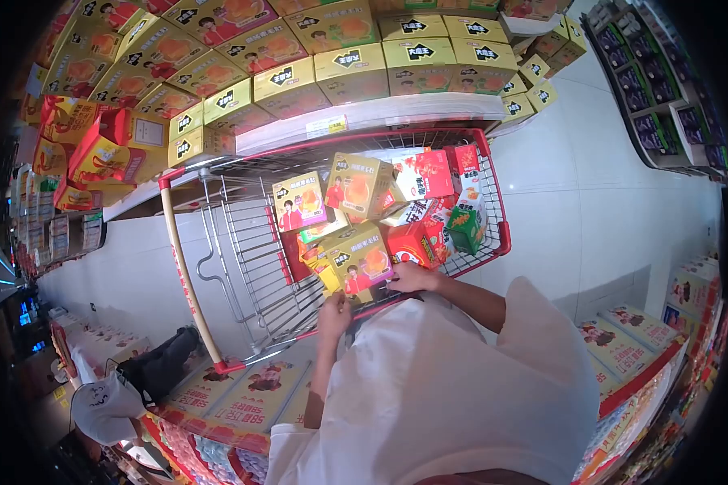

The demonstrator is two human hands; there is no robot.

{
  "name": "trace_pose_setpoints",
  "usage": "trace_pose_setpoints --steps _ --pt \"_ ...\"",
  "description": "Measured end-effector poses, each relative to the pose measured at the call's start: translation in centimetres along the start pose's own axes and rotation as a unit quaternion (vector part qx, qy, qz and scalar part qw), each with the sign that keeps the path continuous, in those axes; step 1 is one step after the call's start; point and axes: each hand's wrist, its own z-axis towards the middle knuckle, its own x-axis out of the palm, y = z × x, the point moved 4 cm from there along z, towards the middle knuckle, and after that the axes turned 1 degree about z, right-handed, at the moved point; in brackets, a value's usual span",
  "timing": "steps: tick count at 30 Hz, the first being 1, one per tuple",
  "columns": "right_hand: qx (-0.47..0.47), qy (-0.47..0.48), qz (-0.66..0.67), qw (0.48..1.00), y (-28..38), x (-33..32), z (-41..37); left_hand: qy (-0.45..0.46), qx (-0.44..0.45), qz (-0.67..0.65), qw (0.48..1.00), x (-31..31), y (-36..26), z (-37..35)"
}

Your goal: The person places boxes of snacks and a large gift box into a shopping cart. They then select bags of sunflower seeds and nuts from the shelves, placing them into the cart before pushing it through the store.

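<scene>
A gold carton (361, 260) with an orange bowl picture lies tilted at the near side of the shopping cart (253, 250), between my two hands. My right hand (416, 278) is closed at its right corner, fingertips against the side. My left hand (334, 314) has curled fingers at the carton's lower left corner; the fingertips are partly hidden. Beyond it are two similar gold cartons, one at left (299, 200) and one at the middle (359, 186). A red and white box (423, 175), a red package (412, 244) and a green box (467, 229) fill the right end.
Stacked gold cartons (350, 73) line the shelf along the cart's far side. Red gift boxes (109, 153) stand at the left. Behind me are displays of printed boxes (623, 343). A person in a white top (109, 408) is at lower left. Tiled floor (558, 194) extends right.
</scene>
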Motion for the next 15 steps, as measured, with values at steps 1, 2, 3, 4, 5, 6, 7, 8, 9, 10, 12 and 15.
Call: trace_pose_setpoints --steps 1,2,3,4,5,6,7,8,9,10,12,15 --pt "-0.001 -0.001 0.001 1.000 0.4 -0.7 -0.1 -0.005 -0.007 -0.002 1.000 0.1 -0.1 -0.3" --pt "0.015 -0.006 0.037 0.999 0.2 -1.1 0.2 -0.010 -0.013 -0.005 1.000 0.1 -0.1 -0.6" --pt "0.000 -0.014 0.025 1.000 0.3 -1.7 0.6 -0.028 -0.005 -0.015 0.999 -0.2 -0.1 -0.7" --pt "-0.013 -0.013 0.011 1.000 0.3 -2.2 0.7 -0.046 -0.005 -0.030 0.999 -0.2 -0.2 -1.3" --pt "-0.027 -0.013 -0.002 1.000 0.8 -2.8 0.8 -0.064 -0.004 -0.043 0.997 -0.4 -0.3 -1.7" --pt "-0.032 -0.018 -0.005 0.999 1.2 -3.5 0.8 -0.074 -0.014 -0.080 0.994 -0.7 -0.3 -1.8" --pt "-0.026 -0.006 -0.022 0.999 1.9 -4.0 0.6 -0.115 0.006 -0.085 0.990 -1.0 0.1 -1.9" --pt "-0.021 0.006 -0.039 0.999 2.5 -4.4 0.4 -0.156 0.025 -0.088 0.983 -1.4 0.9 -2.1" --pt "-0.016 0.018 -0.057 0.998 2.9 -4.6 0.3 -0.198 0.044 -0.089 0.975 -2.0 1.7 -2.6" --pt "0.008 0.062 -0.147 0.987 2.9 -4.6 0.4 -0.245 0.045 -0.069 0.966 -3.5 2.2 -2.9" --pt "0.018 0.097 -0.152 0.983 4.0 -4.2 -0.7 -0.343 0.035 -0.029 0.938 -7.3 3.2 -4.4" --pt "0.013 0.232 -0.206 0.950 4.7 -1.6 -1.6 -0.481 -0.009 0.014 0.877 -13.1 6.3 -7.2"
